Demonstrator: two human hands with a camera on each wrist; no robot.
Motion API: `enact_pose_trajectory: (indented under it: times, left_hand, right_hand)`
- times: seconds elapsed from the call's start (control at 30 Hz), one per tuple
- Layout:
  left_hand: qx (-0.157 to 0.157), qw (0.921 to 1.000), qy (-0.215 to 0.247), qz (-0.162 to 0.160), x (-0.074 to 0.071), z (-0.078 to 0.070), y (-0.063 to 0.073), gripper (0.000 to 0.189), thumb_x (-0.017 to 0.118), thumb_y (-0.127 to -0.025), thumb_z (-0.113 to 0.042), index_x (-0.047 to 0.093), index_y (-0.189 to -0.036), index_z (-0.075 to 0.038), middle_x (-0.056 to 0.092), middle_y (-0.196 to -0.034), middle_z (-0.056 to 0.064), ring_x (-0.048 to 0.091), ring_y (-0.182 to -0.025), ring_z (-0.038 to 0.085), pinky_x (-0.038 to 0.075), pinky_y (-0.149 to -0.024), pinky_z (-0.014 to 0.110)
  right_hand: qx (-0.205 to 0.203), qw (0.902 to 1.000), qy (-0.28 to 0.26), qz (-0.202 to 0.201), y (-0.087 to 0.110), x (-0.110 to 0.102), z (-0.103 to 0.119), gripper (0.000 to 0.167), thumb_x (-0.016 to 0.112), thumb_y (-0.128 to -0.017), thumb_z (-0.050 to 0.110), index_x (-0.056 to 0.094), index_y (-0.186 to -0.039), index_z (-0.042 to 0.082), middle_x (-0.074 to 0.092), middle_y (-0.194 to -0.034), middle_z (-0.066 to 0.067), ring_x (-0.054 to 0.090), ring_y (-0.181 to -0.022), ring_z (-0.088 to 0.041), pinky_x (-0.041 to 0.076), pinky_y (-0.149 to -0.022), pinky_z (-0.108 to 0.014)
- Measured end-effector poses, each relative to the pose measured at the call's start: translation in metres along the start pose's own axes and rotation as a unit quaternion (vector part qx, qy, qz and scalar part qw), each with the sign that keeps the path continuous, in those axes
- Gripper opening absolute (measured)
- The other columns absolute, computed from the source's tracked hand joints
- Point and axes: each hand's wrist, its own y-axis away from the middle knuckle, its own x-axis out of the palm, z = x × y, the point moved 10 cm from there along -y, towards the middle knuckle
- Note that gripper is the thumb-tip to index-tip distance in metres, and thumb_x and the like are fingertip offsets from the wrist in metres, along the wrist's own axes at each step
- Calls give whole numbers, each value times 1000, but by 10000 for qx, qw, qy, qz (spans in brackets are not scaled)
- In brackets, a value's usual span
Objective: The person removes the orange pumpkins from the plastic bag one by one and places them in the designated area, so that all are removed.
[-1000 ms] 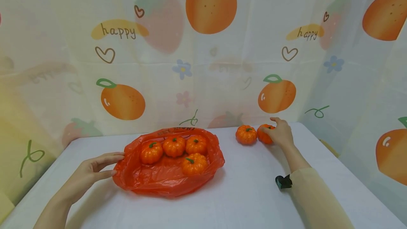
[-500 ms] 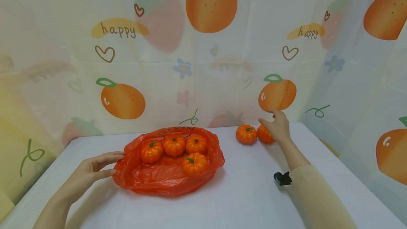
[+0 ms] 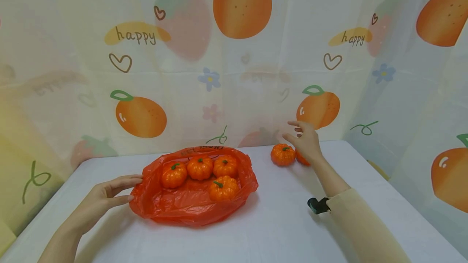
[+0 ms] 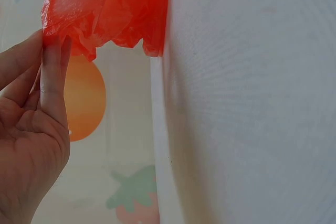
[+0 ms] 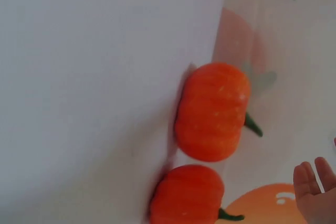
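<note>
My left hand (image 3: 96,200) is at the left side of a red plastic bag (image 3: 183,208), holding its edge between fingers and thumb; the left wrist view shows fingertips on the bag's crinkled film (image 4: 105,9). Inside the wide-mouthed bag lie several small orange pumpkins (image 3: 200,168) with green stems. My right hand (image 3: 308,143) hovers with thumb and fingers spread, holding nothing. Below and left of it sits one pumpkin (image 3: 283,155) on the table; a second pumpkin (image 3: 302,158) beside it is partly hidden by the hand. Both show in the right wrist view, the nearer pumpkin (image 5: 212,113) in the middle.
A white cloth covers the table (image 3: 270,222). A fruit-printed curtain (image 3: 252,104) hangs right behind its back edge and along the right side. A small dark object (image 3: 318,205) is at my right sleeve (image 3: 362,222).
My right hand has come up off the right-hand pumpkin and moved left toward the other one. My left hand, the bag and the pumpkins have stayed in place.
</note>
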Motion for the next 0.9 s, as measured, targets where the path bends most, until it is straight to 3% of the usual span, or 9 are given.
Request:
enact_pose_trajectory:
  times: [0.17,0.57,0.9]
  left_hand:
    - [2,10000,-13,-4,0,0,0,40,64,-93,-9,59,-133,-1,61,-131,-25,49,-120,-20,44,-91,5]
    - [3,10000,-38,-11,0,-1,0,40,64,-94,-9,59,-133,-1,61,-132,-24,49,-120,-20,44,-91,5]
    - [16,10000,8,-14,0,-2,0,40,64,-93,-9,59,-133,0,61,-132,-24,50,-120,-20,44,-91,5]
  right_hand:
    - [-265,9993,-218,130,2,8,15,45,70,-89,19,59,-131,6,54,-138,-19,56,-124,-41,48,-106,-52]
    - [-404,9951,-609,671,13,31,45,43,72,-89,22,61,-129,11,56,-138,-10,55,-126,-35,47,-108,-50]
    - [-868,9853,-816,1225,32,61,76,45,74,-87,19,61,-130,12,60,-136,-12,59,-122,-32,49,-106,-51]
